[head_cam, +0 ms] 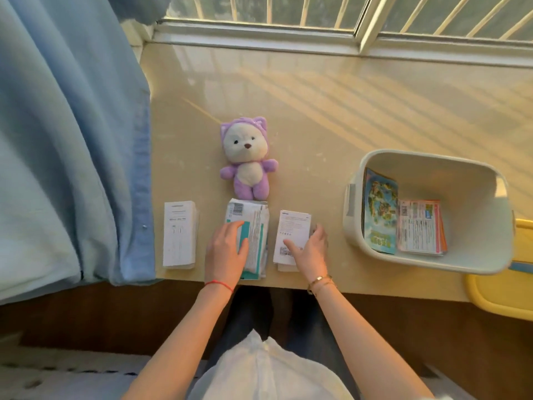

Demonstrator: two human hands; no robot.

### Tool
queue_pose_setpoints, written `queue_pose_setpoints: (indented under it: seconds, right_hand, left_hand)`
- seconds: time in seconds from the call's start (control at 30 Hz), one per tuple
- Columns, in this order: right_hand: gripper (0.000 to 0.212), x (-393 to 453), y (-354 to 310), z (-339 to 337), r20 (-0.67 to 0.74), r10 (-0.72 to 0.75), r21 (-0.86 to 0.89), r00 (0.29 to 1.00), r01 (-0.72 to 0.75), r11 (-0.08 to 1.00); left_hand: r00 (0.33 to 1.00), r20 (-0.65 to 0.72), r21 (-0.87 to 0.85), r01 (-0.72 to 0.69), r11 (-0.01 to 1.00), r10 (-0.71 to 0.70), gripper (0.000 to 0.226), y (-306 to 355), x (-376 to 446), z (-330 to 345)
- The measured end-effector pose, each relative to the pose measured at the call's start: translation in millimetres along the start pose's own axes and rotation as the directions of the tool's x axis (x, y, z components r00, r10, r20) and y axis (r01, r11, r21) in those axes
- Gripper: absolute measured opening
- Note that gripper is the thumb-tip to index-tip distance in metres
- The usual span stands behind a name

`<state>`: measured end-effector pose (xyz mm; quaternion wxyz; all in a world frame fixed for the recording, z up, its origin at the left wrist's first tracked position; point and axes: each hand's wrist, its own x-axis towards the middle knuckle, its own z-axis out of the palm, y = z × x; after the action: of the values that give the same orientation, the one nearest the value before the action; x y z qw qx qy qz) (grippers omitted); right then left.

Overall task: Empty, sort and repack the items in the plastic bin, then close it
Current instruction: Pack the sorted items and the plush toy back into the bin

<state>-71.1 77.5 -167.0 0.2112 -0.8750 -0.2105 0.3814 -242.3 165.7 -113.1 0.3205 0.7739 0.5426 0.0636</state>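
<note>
A cream plastic bin point(357, 197) stands on the right of the sill. A colourful booklet point(379, 210) and a stack of printed cards point(419, 226) lie inside it. On the sill in front of me lie a white box point(178, 233), a pile of white and teal packets point(255, 226) and a white labelled box point(292, 230). A purple plush bear point(248, 160) lies behind them. My left hand point(226, 254) rests flat on the packets. My right hand point(310, 249) grips the right side of the labelled box.
A yellow lid point(499, 295) sticks out beyond the sill's front edge at the right, partly under the bin. A blue curtain point(72, 140) hangs along the left. The window frame point(288, 39) runs along the back of the beige sill point(317, 111).
</note>
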Motion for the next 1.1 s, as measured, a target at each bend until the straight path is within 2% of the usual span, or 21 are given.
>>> queue_pose_setpoints:
  seconds: [0.07, 0.17, 0.33, 0.4, 0.5, 0.53, 0.63, 0.77, 0.93, 1.03, 1.1]
  right_hand:
    - [0.093, 4, 1, 5, -0.016, 0.069, 0.007, 0.997, -0.069, 0.998]
    - [0.072, 6, 7, 11, -0.024, 0.086, -0.022, 0.996, -0.086, 0.996]
    - [0.041, 0, 12, 6, -0.180, 0.084, 0.054, 0.980, -0.075, 0.996]
    - [0.045, -2, 13, 0, -0.186, 0.080, 0.059, 0.979, -0.070, 0.996]
    - [0.076, 1, 15, -1, -0.103, 0.047, 0.005, 0.994, -0.047, 0.999]
    - [0.081, 2, 14, 0, -0.051, 0.059, -0.011, 0.997, -0.060, 0.998]
    - [0.065, 7, 12, 3, 0.032, 0.082, -0.091, 0.996, -0.079, 0.993]
    - [0.059, 7, 10, -7, -0.024, 0.084, -0.089, 0.996, -0.086, 0.992]
    - [0.054, -9, -5, -32, -0.107, -0.046, 0.110, 0.993, 0.058, 0.992]
    - [0.051, -26, -21, -61, -0.161, -0.109, 0.284, 0.981, 0.152, 0.947]
    - [0.051, -35, -26, -91, -0.214, -0.118, 0.378, 0.970, 0.193, 0.905]
  left_hand:
    - [1.000, 0.016, 0.004, 0.006, 1.000, -0.006, 0.039, -9, 1, 4]
    - [0.999, 0.029, 0.033, -0.033, 0.999, 0.032, 0.038, -15, 1, 12]
    - [0.989, 0.117, 0.014, -0.096, 0.995, 0.094, 0.039, -4, -6, 26]
    - [0.986, 0.144, -0.006, -0.088, 0.996, 0.087, 0.039, 4, -7, 33]
    - [0.984, 0.170, -0.040, -0.050, 0.998, 0.057, 0.040, 18, -5, 43]
    - [0.985, 0.171, -0.044, -0.031, 0.999, 0.038, 0.041, 21, -4, 46]
    - [0.987, 0.163, -0.032, 0.004, 0.999, 0.002, 0.041, 30, -2, 51]
    - [0.986, 0.166, -0.047, -0.017, 0.999, 0.024, 0.040, 39, -3, 55]
    - [0.983, 0.183, -0.071, 0.042, 0.997, -0.028, 0.044, 44, -9, 59]
    - [0.972, 0.221, -0.063, 0.094, 0.994, -0.078, 0.046, 51, -10, 69]
    - [0.959, 0.252, -0.029, 0.137, 0.990, -0.126, 0.056, 53, -8, 82]
